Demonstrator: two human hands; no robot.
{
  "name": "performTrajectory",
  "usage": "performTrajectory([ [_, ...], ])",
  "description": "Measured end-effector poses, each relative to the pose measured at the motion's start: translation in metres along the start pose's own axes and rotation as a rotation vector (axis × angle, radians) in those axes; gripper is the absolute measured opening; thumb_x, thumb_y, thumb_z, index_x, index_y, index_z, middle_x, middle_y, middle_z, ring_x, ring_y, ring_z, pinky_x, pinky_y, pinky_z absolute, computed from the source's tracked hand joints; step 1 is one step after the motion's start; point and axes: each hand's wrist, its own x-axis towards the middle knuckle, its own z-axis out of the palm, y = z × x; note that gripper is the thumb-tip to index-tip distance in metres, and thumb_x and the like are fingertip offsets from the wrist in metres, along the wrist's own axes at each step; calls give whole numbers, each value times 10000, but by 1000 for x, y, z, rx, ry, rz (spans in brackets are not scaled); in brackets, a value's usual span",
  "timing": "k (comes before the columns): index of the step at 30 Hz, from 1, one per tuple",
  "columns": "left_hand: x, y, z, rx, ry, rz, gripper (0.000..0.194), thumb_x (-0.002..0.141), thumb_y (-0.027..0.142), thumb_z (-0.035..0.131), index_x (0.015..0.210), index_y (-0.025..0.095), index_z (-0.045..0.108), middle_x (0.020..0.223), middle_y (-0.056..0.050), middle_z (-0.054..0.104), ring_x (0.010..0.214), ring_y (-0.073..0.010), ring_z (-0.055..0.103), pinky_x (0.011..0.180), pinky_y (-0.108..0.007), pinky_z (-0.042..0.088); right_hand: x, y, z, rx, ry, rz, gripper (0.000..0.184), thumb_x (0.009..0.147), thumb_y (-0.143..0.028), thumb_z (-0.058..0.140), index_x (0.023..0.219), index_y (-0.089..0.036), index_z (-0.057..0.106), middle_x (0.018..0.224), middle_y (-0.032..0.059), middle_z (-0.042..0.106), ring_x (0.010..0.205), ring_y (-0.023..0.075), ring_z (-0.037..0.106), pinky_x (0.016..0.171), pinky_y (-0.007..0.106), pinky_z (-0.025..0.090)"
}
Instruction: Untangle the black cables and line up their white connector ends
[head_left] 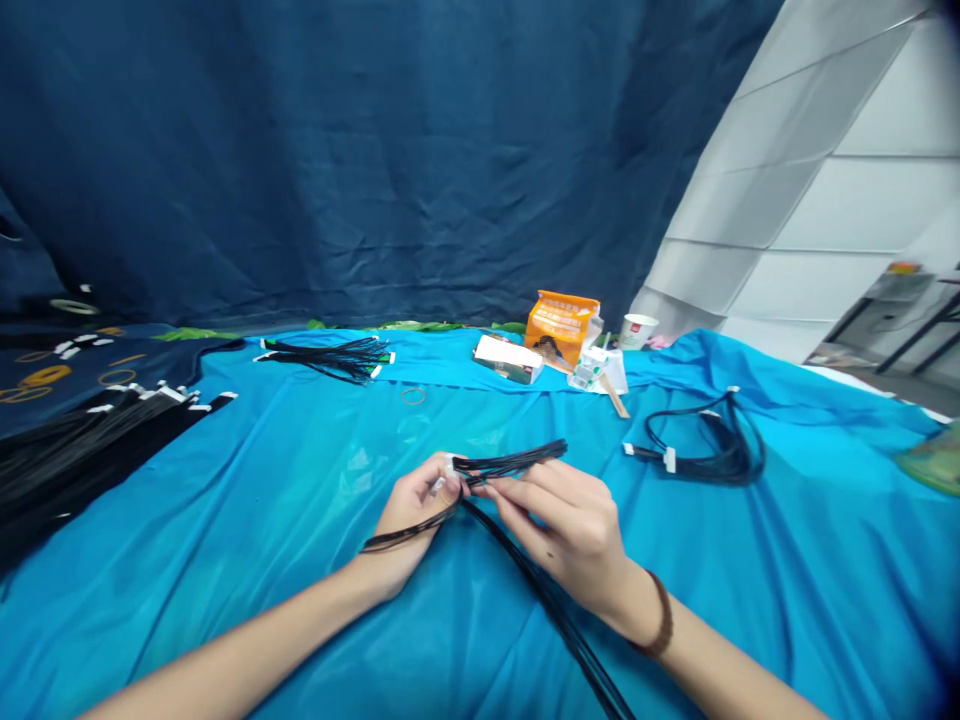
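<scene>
Near the middle of the blue cloth, my left hand (411,515) is closed around a bundle of black cables (517,560). A white connector (451,464) shows at its fingertips. One end of the bundle points right above my right hand, another crosses my left wrist, and a long part runs down to the bottom edge. My right hand (570,525) pinches at the cables just right of the left fingers. Whatever lies between those fingertips is too small to make out. A brown bracelet (661,615) circles the right wrist.
Black cables with white connectors (97,450) lie at left. Another cable bundle (326,357) rests at the back, near a rubber band (413,396). A coiled cable (720,455) lies at right. Behind stand an orange bag (562,328), a white box (508,357) and a paper cup (637,331).
</scene>
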Motion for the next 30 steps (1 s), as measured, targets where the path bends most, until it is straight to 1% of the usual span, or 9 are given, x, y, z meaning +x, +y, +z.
performTrajectory([
  [6,0,10,3,5,5,36,403,643,543,556,691,144,579,786,-49,559,738,-162,482,687,-251,376,-2,-2,-1,7,-9,1,97,802,-146,551,774,-163,642,668,26,627,607,120,544,563,250,389],
  [9,-1,13,5,-4,32,23,382,629,526,579,665,146,600,766,-48,562,740,-166,489,692,-243,372,-1,-1,0,1,-34,-5,102,807,-148,542,802,-171,641,702,30,638,644,129,555,577,257,396],
  [12,-2,15,5,-25,45,16,354,618,494,606,676,145,627,778,-52,564,730,-167,491,683,-236,369,-2,0,1,0,-35,-9,102,804,-142,545,830,-177,636,716,25,642,641,127,547,571,258,391],
  [16,-2,14,5,-42,42,41,342,624,471,613,696,137,640,808,-62,560,716,-164,484,664,-235,370,-3,0,4,0,-25,2,99,791,-131,563,841,-181,632,702,12,634,619,121,527,551,259,373],
  [23,0,9,4,13,42,37,319,652,457,595,686,141,624,797,-51,551,727,-160,482,685,-233,368,-2,0,4,5,-42,13,98,803,-134,549,832,-171,635,705,17,624,618,126,496,553,263,365],
  [30,-1,9,5,33,21,47,297,668,440,589,670,145,615,786,-53,554,733,-163,490,673,-229,371,-2,-2,6,32,-23,40,108,808,-134,538,859,-159,630,687,25,602,609,128,481,546,260,363],
])
